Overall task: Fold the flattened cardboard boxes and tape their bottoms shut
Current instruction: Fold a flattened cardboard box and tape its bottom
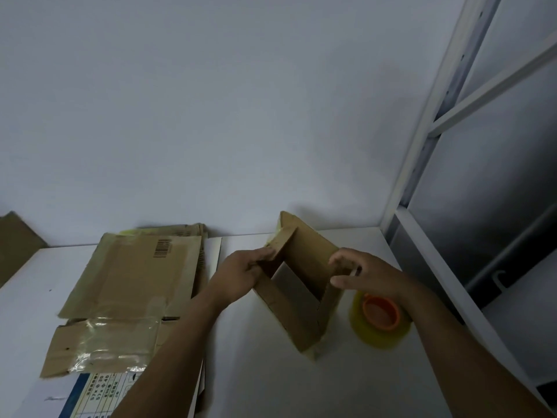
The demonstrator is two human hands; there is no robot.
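A small brown cardboard box (297, 300) stands opened into a diamond shape on the white table (271, 381), its open end facing me. My left hand (241, 274) grips the box's left corner, fingers against a raised flap. My right hand (366, 274) holds the right corner with curled fingers and thumb. A roll of clear yellowish tape with an orange core (380, 319) lies on the table just right of the box, partly behind my right wrist. A pile of flattened cardboard boxes (132, 294) lies to the left, the top one bearing old clear tape and a barcode.
A white wall rises right behind the table. A white metal shelf frame (434, 122) stands at the right edge. A blue-and-white printed sheet (96, 393) lies under the pile at the front left. Another cardboard piece (15, 245) leans at the far left.
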